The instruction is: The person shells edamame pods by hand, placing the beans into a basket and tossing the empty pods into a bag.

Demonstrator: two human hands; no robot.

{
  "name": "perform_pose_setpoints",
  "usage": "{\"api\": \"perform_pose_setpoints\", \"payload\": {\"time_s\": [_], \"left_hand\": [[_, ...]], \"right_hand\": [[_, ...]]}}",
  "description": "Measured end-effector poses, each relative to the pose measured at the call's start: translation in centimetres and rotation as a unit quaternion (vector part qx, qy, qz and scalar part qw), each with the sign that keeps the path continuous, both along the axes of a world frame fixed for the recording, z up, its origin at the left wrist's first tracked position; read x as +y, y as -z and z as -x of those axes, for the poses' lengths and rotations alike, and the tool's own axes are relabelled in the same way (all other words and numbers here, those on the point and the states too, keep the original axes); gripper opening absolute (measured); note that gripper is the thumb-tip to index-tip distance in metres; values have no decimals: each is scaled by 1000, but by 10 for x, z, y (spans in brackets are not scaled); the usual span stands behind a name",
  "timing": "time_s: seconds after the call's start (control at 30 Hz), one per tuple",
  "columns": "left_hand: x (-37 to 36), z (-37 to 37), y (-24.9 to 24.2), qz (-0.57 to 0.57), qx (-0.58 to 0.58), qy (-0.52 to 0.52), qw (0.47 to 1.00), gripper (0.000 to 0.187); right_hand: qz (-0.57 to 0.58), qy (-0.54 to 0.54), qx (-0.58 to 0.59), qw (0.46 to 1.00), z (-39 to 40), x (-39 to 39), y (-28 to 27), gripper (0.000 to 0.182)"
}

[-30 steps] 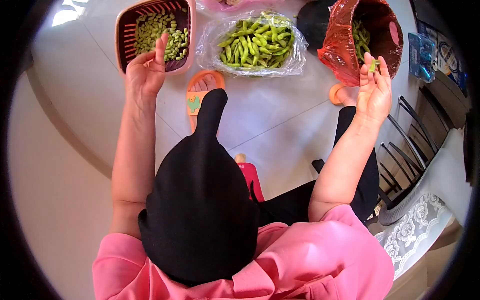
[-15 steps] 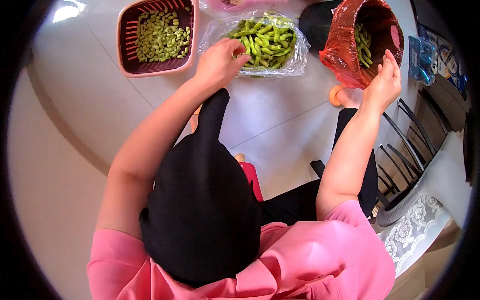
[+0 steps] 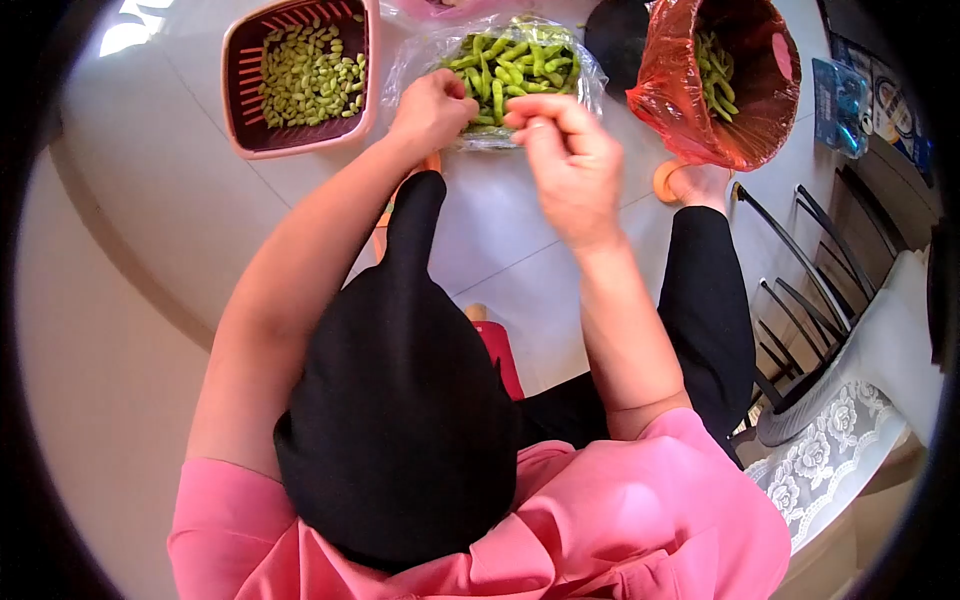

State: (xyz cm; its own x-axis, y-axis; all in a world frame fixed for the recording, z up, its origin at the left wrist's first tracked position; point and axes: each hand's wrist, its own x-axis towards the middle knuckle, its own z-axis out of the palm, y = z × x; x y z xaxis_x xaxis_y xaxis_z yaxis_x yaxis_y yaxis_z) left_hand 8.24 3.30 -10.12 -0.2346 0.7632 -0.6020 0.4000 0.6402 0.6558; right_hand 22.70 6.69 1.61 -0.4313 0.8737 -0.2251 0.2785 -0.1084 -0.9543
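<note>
My left hand (image 3: 432, 110) is over the near left edge of a clear plastic bag (image 3: 592, 92) full of green edamame pods (image 3: 520, 68). Its fingers are curled together; whatever they pinch is hidden. My right hand (image 3: 575, 165) hovers at the bag's near edge, close to the left fingertips. Its thumb and forefinger stand slightly apart, and nothing shows between them. Left of the bag, a pink and dark basket (image 3: 372, 75) holds shelled beans (image 3: 310, 78). To the right, a red plastic bag (image 3: 668, 100) gapes wide, with green pods or shells (image 3: 715, 80) inside.
A black round object (image 3: 612, 45) lies between the two bags. Blue plastic packaging (image 3: 842, 108) is at far right, above a dark metal-legged chair (image 3: 800, 260). My foot in an orange slipper (image 3: 665, 182) rests below the red bag. Lace cloth (image 3: 815, 455) hangs lower right.
My right hand has moved left from the red bag's rim to the clear bag, beside my left hand. My left hand stays at the pods, its fingers curled. The view has shifted slightly.
</note>
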Motion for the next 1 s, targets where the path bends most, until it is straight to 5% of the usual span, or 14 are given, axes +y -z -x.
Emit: {"api": "perform_pose_setpoints", "payload": {"time_s": [0.03,0.1,0.13,0.23,0.47,0.57,0.63,0.87,1.0], "left_hand": [[-4,2,-9,4,-135,-104,985,21],[-13,3,-22,-2,-398,-278,874,13],[-17,3,-32,-1,-397,-277,875,13],[-26,10,-58,-11,-574,-349,740,10],[-28,13,-80,-25,-560,-304,770,9],[-28,9,-83,-39,-492,-259,830,11],[-31,7,-90,-149,-281,-115,941,20],[-30,14,-101,-60,-387,-150,908,24],[-33,12,-100,-73,-305,-123,942,24]], "right_hand": [[39,-7,-21,999,1,-5,7,13],[99,-32,-77,992,-1,-7,18,12],[99,-31,-76,992,-1,-8,22,12],[189,17,-39,981,1,-7,24,12],[165,55,73,982,14,0,12,14],[201,33,71,976,9,6,11,13],[245,44,55,967,5,8,15,14],[247,30,96,964,9,8,14,15],[249,25,51,967,7,7,16,14]]}}
